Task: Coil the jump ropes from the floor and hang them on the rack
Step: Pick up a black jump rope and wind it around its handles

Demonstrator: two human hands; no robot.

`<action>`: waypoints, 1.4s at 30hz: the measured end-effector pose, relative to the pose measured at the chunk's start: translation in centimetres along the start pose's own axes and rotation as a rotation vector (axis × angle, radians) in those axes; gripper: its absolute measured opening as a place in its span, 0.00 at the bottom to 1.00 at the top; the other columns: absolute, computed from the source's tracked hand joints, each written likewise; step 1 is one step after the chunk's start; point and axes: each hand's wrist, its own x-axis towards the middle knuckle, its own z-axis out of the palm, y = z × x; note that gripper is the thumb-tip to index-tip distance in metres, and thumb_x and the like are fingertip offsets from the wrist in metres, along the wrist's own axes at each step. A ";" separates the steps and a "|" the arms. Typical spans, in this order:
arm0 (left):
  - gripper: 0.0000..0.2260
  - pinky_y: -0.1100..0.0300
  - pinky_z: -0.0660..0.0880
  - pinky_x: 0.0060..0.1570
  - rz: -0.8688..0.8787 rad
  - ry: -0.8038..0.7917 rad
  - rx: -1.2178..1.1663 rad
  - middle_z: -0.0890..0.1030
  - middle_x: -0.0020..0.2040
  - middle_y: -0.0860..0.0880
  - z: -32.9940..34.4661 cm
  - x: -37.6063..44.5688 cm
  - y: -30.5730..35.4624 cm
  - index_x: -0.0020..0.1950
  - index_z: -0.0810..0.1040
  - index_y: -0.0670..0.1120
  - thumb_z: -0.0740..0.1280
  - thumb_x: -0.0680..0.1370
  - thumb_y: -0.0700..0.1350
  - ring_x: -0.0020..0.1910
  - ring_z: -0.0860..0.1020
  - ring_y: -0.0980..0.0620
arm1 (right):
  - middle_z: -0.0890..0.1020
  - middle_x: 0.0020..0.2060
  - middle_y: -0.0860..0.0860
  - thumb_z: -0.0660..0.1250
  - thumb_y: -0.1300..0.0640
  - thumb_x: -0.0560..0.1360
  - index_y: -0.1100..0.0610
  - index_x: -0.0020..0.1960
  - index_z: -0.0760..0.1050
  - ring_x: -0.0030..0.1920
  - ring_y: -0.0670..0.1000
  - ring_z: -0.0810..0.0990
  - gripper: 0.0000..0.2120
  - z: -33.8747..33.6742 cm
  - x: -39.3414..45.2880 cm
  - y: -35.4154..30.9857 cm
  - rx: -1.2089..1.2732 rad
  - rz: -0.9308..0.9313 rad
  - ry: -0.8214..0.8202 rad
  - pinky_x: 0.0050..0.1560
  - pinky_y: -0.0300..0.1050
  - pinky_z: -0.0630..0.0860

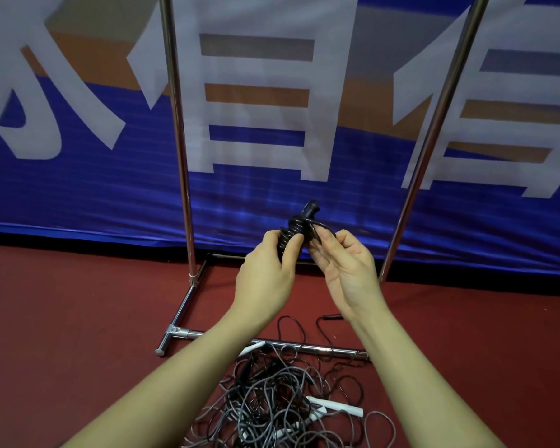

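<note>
Holding a black jump rope (299, 229) up in front of me, I have both hands raised between the two chrome uprights of the rack (179, 150), the landmark for everything here. My left hand (265, 276) has its fingers (290, 245) curled round the bundle, where cord is already wound in tight turns about the black handles; one handle end pokes out above my knuckles. I judge the firm grip is there so the turns cannot spring loose. My right hand (343, 270) is half closed, thumb and fingertips pinching the loose end of cord just beside the bundle, placed, I think, to feed a last turn or tuck the end under. The rope sits low against the rack, well below any top bar, which lies out of view, so it is not yet hung. Below my forearms, across the rack's near base bar, a tangled pile of ropes (272, 399) in black and grey lies on the red floor (62, 318), with a few white handles (337, 408) showing among the loops. Behind the rack hangs a blue banner (94, 189) with large white characters. Most of the task, by my reckoning, remains ahead.
</note>
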 end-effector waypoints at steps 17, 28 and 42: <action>0.34 0.60 0.70 0.23 -0.295 -0.337 -0.597 0.76 0.31 0.44 -1.1 0.5 0.6 0.57 0.72 0.33 0.59 0.73 0.65 0.25 0.73 0.49 | 0.84 0.44 0.59 0.64 0.66 0.74 0.59 0.36 0.69 0.50 0.54 0.83 0.09 -0.1 -0.2 -0.7 -0.054 -0.025 -0.002 0.57 0.49 0.79; 0.43 0.60 0.74 0.29 -0.313 -0.266 -0.417 0.78 0.29 0.43 -2.0 0.6 0.8 0.46 0.80 0.31 0.56 0.66 0.74 0.27 0.78 0.47 | 0.82 0.44 0.59 0.70 0.62 0.72 0.55 0.33 0.70 0.46 0.53 0.82 0.12 0.2 -0.4 0.7 -0.185 -0.031 -0.075 0.56 0.47 0.77; 0.13 0.61 0.69 0.27 -0.197 -0.304 -0.596 0.75 0.31 0.45 -2.6 0.9 0.6 0.42 0.76 0.43 0.66 0.77 0.52 0.29 0.74 0.46 | 0.85 0.44 0.57 0.67 0.58 0.71 0.58 0.40 0.75 0.51 0.58 0.82 0.04 0.3 -0.5 -0.3 -0.274 -0.075 -0.004 0.60 0.49 0.76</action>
